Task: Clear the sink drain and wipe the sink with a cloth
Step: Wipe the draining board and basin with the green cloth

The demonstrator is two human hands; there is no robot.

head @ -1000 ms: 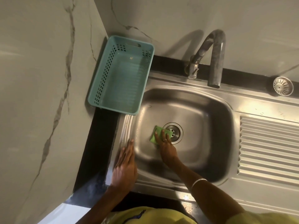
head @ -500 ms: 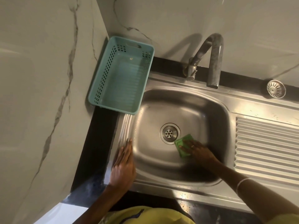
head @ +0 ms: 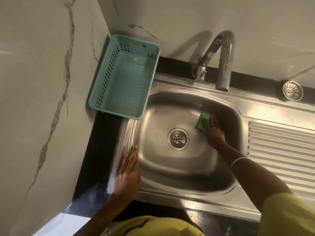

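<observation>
**Wiping the far right of the basin**

Left hand (head: 127,174) lies flat, fingers straight, on the sink (head: 187,200) rim at 8 o'clock. Right hand (head: 214,132) presses the green cloth (head: 202,121) at 2 o'clock from the drain (head: 178,138). Wet steel could let the cloth skid loose.

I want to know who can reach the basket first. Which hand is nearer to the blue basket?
Left. The left hand rests flat on the sink's left rim, just below the basket. The right hand presses the green cloth inside the sink, farther right.
</observation>
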